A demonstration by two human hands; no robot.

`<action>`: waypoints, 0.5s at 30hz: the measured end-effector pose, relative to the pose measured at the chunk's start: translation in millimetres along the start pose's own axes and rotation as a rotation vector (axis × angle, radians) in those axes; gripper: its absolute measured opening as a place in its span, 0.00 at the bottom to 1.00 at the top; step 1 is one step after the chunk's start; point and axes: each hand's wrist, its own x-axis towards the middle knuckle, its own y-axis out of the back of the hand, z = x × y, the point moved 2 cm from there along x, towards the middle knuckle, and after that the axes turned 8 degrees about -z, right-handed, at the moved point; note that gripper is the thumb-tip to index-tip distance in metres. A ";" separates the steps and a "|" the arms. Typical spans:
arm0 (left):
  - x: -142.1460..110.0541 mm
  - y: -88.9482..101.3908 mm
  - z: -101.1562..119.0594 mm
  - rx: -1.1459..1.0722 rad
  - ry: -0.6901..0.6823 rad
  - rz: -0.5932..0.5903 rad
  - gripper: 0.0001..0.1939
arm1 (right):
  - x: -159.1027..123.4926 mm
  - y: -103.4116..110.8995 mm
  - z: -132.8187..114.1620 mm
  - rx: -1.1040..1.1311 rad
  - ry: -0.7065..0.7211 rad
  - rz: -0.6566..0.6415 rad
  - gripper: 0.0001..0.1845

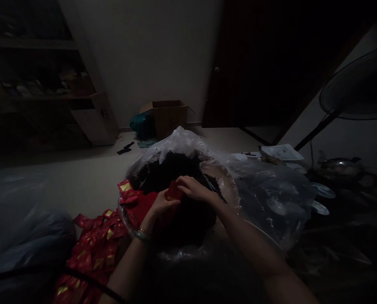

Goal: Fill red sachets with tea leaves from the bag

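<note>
My left hand (162, 204) is closed around the lower part of a small red packet (175, 191). Bent over the packet's upper edge are the fingers of my right hand (192, 188), pinching it; whether the packet's mouth is open is too dark to tell. Beneath both hands lies a heap of dark, loose, leaf-like bits (179, 164) in a round container lined with clear plastic (188, 139). More red packets (128, 194) with gold labels rest on the container's left rim, beside my left hand.
A large pile of red packets (96, 249) spreads at lower left, near a plastic bag (27, 228). Clear plastic sheeting (270, 202) lies to the right. Farther off stand a cardboard box (171, 118), a fan (359, 88) and a metal kettle (342, 166).
</note>
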 end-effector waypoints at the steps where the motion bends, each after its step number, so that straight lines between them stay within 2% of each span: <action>1: 0.5 -0.8 3.4 -0.021 -0.001 -0.002 0.26 | -0.6 3.5 -1.7 0.028 -0.009 -0.009 0.13; 3: 1.6 -5.7 7.1 -0.043 -0.025 -0.001 0.28 | -0.1 7.0 -5.9 0.067 -0.043 -0.075 0.14; 5: 2.1 -12.4 6.1 -0.041 -0.056 0.029 0.29 | 3.1 5.3 -10.3 0.049 -0.079 -0.192 0.14; 7: 2.0 -17.2 1.5 -0.023 -0.090 0.080 0.27 | 7.7 0.5 -13.4 -0.040 -0.106 -0.294 0.14; 10: 2.2 -17.3 -8.1 0.010 -0.135 0.111 0.25 | 11.2 -4.5 -13.9 -0.152 -0.135 -0.375 0.16; 12: 2.9 -13.5 -13.5 0.032 -0.147 0.102 0.26 | 8.6 -2.4 -14.0 -0.082 -0.081 -0.386 0.14; 15: 3.8 -8.3 -17.3 0.021 -0.149 0.108 0.28 | 0.7 8.0 -15.5 -0.002 -0.018 -0.265 0.14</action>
